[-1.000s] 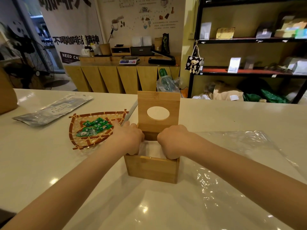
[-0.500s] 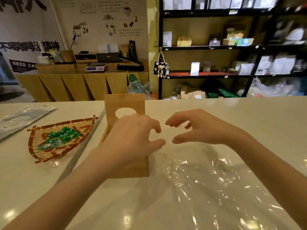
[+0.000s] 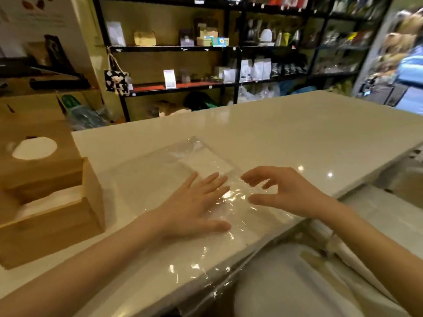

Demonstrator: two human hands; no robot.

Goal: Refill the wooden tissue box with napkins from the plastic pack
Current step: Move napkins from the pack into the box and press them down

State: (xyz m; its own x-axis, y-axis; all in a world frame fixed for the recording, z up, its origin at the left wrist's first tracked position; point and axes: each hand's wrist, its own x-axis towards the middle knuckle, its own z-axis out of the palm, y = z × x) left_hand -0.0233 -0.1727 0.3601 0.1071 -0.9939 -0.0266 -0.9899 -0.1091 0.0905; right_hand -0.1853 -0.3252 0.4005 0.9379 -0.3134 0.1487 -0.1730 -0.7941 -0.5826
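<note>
The wooden tissue box (image 3: 57,223) stands at the left of the counter with white napkins (image 3: 52,200) showing in it. Its lid (image 3: 39,161), which has an oval hole, leans up behind it. The clear plastic pack (image 3: 206,161) lies flat in the middle of the counter, with a few white napkins inside its far end. My left hand (image 3: 194,207) rests flat on the plastic, fingers spread. My right hand (image 3: 281,191) hovers just right of it over the wrinkled plastic, fingers curled apart and holding nothing.
The white counter (image 3: 297,133) stretches far to the right, and its front edge (image 3: 251,255) runs diagonally below my hands. Black shelves (image 3: 229,49) with packaged goods stand behind the counter. Plastic film hangs over the counter edge at the bottom.
Both hands left the wooden box and moved right onto the plastic pack. The view swung right, so the box now sits at the left edge. The left hand went flat.
</note>
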